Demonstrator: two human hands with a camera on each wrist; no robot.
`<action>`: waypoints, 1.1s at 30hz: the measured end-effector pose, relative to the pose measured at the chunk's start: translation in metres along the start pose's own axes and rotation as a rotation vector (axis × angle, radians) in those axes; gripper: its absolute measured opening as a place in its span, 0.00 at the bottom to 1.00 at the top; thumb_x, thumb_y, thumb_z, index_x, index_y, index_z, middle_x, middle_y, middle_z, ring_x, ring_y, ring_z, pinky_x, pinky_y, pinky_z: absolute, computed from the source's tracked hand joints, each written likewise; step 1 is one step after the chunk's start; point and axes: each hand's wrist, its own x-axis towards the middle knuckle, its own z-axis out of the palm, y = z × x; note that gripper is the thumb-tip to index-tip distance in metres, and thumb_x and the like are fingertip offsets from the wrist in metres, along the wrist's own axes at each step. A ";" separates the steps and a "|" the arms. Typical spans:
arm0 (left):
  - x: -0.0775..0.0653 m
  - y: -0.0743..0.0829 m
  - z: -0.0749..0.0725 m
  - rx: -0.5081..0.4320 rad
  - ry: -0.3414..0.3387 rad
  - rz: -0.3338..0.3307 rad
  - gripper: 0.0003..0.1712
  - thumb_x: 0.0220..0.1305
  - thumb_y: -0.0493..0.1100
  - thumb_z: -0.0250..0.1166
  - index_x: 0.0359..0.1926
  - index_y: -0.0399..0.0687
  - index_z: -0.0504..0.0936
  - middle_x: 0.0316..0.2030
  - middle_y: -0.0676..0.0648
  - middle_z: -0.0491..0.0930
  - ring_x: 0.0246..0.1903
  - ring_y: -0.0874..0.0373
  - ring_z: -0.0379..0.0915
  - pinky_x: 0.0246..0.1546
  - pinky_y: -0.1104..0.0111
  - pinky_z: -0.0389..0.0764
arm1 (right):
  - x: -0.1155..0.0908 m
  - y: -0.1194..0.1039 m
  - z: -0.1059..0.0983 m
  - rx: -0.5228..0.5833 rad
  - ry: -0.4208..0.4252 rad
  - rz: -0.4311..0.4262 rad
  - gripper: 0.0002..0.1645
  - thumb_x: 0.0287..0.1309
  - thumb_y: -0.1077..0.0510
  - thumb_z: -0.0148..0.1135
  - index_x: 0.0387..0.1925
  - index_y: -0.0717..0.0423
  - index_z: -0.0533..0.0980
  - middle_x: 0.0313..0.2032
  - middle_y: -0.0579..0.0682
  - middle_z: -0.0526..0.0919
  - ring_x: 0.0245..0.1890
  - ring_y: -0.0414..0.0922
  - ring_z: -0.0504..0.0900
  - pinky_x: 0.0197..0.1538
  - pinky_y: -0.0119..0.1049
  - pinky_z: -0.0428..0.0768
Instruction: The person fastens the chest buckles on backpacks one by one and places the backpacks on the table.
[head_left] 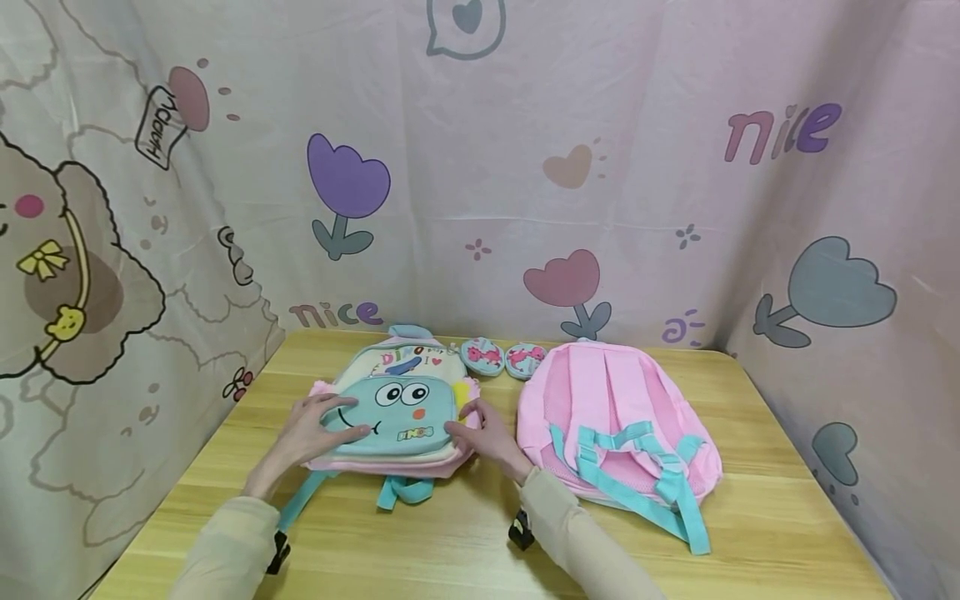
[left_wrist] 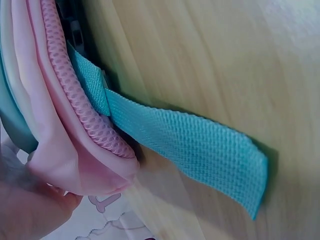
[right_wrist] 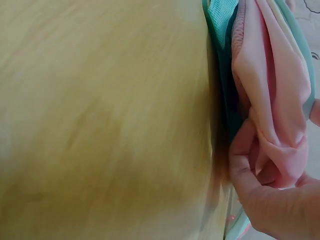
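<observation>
Crowding dino bag [head_left: 393,417]: pink bag [head_left: 611,387], 2 discs [head_left: 482,357]; R fingers [right_wrist: 243,155] pinch dino's side, L fingers [head_left: 337,402] prob. spread.

- Head: looks forward and down from above the near table edge; widest and furthest back. Takes in tabletop [head_left: 465,546], DINO backpack [head_left: 393,410], pink backpack [head_left: 618,400], printed curtain [head_left: 450,183] behind.
- Left wrist: close-up at left hand [head_left: 311,427], side-on to DINO backpack, rolled sideways; DINO backpack at frame left, tabletop and teal webbing strap [left_wrist: 185,140] across most of the rest.
- Right wrist: also close, at right hand [head_left: 487,436], rolled the opposite way; DINO backpack at frame right, tabletop filling left.
- Overlap: head shares each hand with its wrist view; both wrist views share DINO backpack and tabletop.
</observation>
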 end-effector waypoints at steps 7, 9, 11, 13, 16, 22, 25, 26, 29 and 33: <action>-0.002 0.000 0.001 -0.037 -0.007 -0.022 0.39 0.57 0.63 0.72 0.62 0.45 0.79 0.68 0.27 0.67 0.66 0.22 0.53 0.58 0.26 0.61 | 0.000 -0.002 0.000 0.034 0.042 -0.045 0.20 0.58 0.52 0.72 0.46 0.57 0.76 0.39 0.52 0.79 0.30 0.40 0.73 0.33 0.29 0.72; -0.002 -0.001 0.001 -0.050 -0.003 -0.027 0.38 0.57 0.62 0.72 0.62 0.44 0.79 0.68 0.26 0.66 0.66 0.22 0.53 0.58 0.26 0.60 | 0.000 -0.002 0.000 0.036 0.051 -0.065 0.19 0.58 0.53 0.72 0.46 0.57 0.77 0.44 0.54 0.79 0.33 0.41 0.73 0.37 0.30 0.72; -0.002 -0.001 0.001 -0.061 -0.001 -0.029 0.38 0.57 0.62 0.72 0.62 0.44 0.79 0.68 0.26 0.66 0.66 0.23 0.53 0.58 0.26 0.60 | 0.000 -0.003 0.000 0.037 0.061 -0.073 0.19 0.58 0.53 0.72 0.46 0.57 0.78 0.47 0.55 0.79 0.34 0.41 0.72 0.39 0.30 0.72; -0.002 -0.002 0.001 -0.072 0.000 -0.032 0.38 0.58 0.61 0.72 0.62 0.43 0.79 0.69 0.27 0.65 0.66 0.23 0.52 0.58 0.26 0.60 | 0.000 -0.003 0.000 0.039 0.069 -0.071 0.19 0.58 0.53 0.72 0.47 0.56 0.78 0.47 0.56 0.80 0.35 0.42 0.73 0.40 0.30 0.72; -0.001 -0.002 0.001 -0.082 -0.001 -0.025 0.37 0.59 0.61 0.71 0.63 0.43 0.79 0.69 0.27 0.65 0.66 0.24 0.53 0.57 0.26 0.61 | 0.000 -0.006 0.000 0.048 0.090 -0.071 0.19 0.57 0.52 0.73 0.48 0.54 0.79 0.47 0.57 0.81 0.37 0.43 0.74 0.40 0.31 0.73; -0.001 -0.002 0.001 -0.116 -0.015 -0.022 0.36 0.61 0.61 0.70 0.63 0.43 0.78 0.69 0.28 0.65 0.66 0.24 0.52 0.58 0.26 0.60 | 0.002 -0.011 -0.001 0.051 0.145 -0.121 0.20 0.56 0.54 0.73 0.50 0.54 0.81 0.51 0.58 0.83 0.41 0.45 0.75 0.44 0.33 0.73; -0.001 -0.001 0.000 -0.125 -0.018 -0.026 0.36 0.61 0.60 0.69 0.63 0.43 0.78 0.69 0.28 0.65 0.66 0.23 0.51 0.58 0.25 0.59 | 0.003 -0.014 -0.001 0.041 0.163 -0.138 0.19 0.57 0.54 0.72 0.50 0.53 0.82 0.56 0.56 0.83 0.45 0.46 0.76 0.50 0.35 0.72; -0.001 -0.001 0.000 -0.127 -0.019 -0.028 0.36 0.61 0.60 0.69 0.63 0.43 0.78 0.69 0.28 0.65 0.66 0.23 0.51 0.58 0.25 0.58 | 0.003 -0.015 -0.002 0.039 0.166 -0.142 0.19 0.57 0.54 0.72 0.51 0.53 0.82 0.57 0.55 0.82 0.47 0.46 0.76 0.52 0.36 0.72; -0.001 0.000 0.001 -0.136 -0.027 -0.038 0.37 0.61 0.61 0.69 0.64 0.43 0.77 0.70 0.27 0.64 0.67 0.23 0.50 0.59 0.25 0.57 | 0.003 -0.017 -0.003 0.049 0.173 -0.155 0.20 0.58 0.54 0.71 0.52 0.53 0.82 0.59 0.55 0.82 0.51 0.48 0.77 0.57 0.39 0.73; -0.001 0.004 0.001 -0.146 -0.041 -0.050 0.37 0.62 0.61 0.68 0.65 0.43 0.76 0.70 0.27 0.63 0.67 0.24 0.49 0.60 0.26 0.58 | 0.001 -0.021 -0.005 0.082 0.181 -0.165 0.21 0.59 0.55 0.70 0.54 0.54 0.81 0.58 0.57 0.82 0.52 0.48 0.79 0.56 0.37 0.75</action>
